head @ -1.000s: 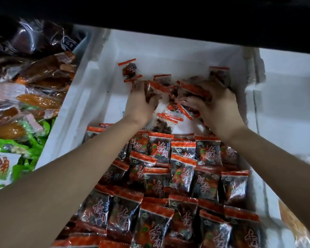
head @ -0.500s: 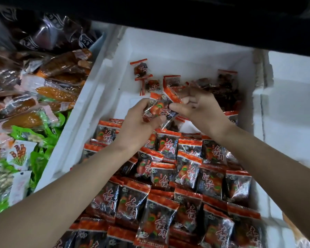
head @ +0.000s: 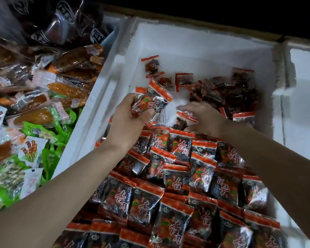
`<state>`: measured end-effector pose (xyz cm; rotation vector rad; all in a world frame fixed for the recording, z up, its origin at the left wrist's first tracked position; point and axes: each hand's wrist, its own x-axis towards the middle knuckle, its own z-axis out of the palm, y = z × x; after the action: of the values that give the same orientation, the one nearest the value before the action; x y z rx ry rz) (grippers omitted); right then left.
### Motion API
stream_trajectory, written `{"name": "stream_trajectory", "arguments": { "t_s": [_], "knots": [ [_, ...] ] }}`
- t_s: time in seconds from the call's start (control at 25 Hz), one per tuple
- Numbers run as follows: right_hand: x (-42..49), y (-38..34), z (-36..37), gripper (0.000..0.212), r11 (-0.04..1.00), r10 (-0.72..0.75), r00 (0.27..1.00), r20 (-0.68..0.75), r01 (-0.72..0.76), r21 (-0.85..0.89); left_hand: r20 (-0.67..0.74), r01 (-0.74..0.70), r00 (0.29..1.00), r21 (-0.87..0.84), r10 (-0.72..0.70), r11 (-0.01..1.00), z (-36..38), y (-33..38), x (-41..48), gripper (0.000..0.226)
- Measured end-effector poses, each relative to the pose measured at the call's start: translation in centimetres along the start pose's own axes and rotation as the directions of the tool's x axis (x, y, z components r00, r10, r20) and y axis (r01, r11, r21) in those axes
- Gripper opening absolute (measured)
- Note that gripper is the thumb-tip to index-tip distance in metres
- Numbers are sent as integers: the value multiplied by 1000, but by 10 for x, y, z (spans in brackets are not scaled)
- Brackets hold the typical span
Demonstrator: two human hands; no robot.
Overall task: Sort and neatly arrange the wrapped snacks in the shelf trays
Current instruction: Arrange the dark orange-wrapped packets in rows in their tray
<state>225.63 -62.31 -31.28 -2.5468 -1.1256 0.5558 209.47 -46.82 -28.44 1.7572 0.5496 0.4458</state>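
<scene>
While the snacks [head: 177,169] in the near part of the tray [head: 104,97] already lie in overlapping rows, red edges up and print toward the camera, the far part is unsorted. A heap [head: 225,93] of the same packets lies jumbled toward the back right corner, and 3 or 4 strays [head: 152,66] sit apart on the bare white floor near the back wall.

The left hand [head: 131,120] is raised over the left end of the farthest row, fingers curled round a bunch [head: 152,101] of at least 2 packets, thumb across the front. The right hand [head: 204,119] reaches palm down just beyond that row, between it and the heap. Its fingers are bent over 1 packet [head: 186,116] and appear to pinch it against the thumb, though that contact is partly hidden.

By my reading, this tray is well past halfway. What is left is to gather the heap and strays, lay more rows up to the back wall, and straighten a few middle packets that sit tilted or turned over.

The left tray [head: 43,97] holds mixed green, orange and dark wrappers in a loose pile and looks unsorted. The right tray [head: 304,86] shows only white wall.
</scene>
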Motion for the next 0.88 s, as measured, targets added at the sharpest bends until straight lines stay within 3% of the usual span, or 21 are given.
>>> {"name": "stream_trajectory", "arguments": {
  "t_s": [0.12, 0.24, 0.36, 0.48, 0.56, 0.68, 0.88],
  "knots": [
    [7, -5, 1, 73, 997, 45, 998, 37, -43, -58, -6, 18, 1000, -15, -18, 1000, -1, 1, -1, 18],
    [9, -10, -3, 42, 998, 64, 997, 45, -63, -13, -26, 44, 999, -32, -45, 999, -6, 3, -2, 16],
    [3, -22, -10, 21, 963, 158, 983, -94, -132, 235, -96, 52, 994, -32, -54, 998, -11, 6, -4, 15],
    [-10, -41, -17, 11, 956, 175, 951, -257, -101, 277, -119, 106, 986, -75, -114, 992, -17, 8, -10, 13],
    [-25, -56, -22, 19, 934, 161, 936, -314, -41, 356, -121, 154, 978, -111, -168, 982, -21, 8, -15, 11],
    [-53, -80, -25, 16, 826, 37, 917, -397, 196, 528, -95, 227, 964, -201, -250, 953, -27, 12, -28, 9],
    [-78, -94, -9, 48, 874, -371, 781, -502, 476, 94, 54, 352, 931, -384, -360, 853, -28, 22, -57, 16]
  ]
}}
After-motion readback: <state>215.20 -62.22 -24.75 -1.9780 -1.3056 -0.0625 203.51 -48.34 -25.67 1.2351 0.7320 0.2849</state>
